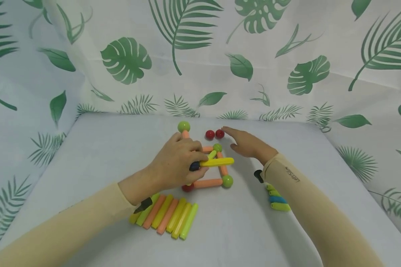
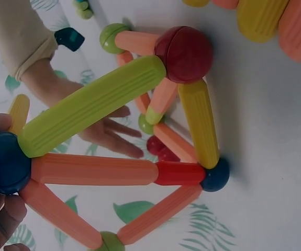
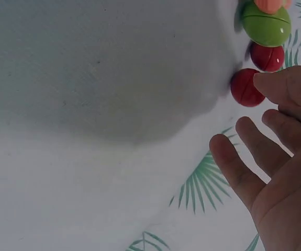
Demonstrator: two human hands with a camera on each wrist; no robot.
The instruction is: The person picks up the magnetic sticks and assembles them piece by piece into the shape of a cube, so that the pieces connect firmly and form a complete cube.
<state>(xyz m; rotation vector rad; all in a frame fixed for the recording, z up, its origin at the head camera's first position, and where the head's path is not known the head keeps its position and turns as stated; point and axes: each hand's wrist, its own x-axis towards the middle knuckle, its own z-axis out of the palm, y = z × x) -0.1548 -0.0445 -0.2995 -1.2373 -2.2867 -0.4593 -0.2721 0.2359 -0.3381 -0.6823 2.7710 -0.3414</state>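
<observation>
My left hand [image 1: 178, 159] holds a dark blue ball [image 2: 4, 162], the raised corner of a frame built from rods and balls. A light green rod [image 2: 95, 107], a salmon rod [image 2: 95, 170] and a yellow rod [image 1: 217, 162] meet at that ball. Lower corners include a red ball [image 2: 184, 55], a second blue ball [image 2: 215, 175] and a green ball [image 1: 227, 181]. My right hand [image 1: 248, 144] reaches out with extended fingers beside two loose red balls, the nearer one [image 3: 247, 87] at its fingertips. Whether they touch, I cannot tell.
A row of yellow, salmon and green rods [image 1: 167, 215] lies on the white table [image 1: 240, 230] at the front. Several short green and blue rods [image 1: 278, 199] lie under my right forearm. A leaf-patterned cloth [image 1: 194, 78] hangs behind.
</observation>
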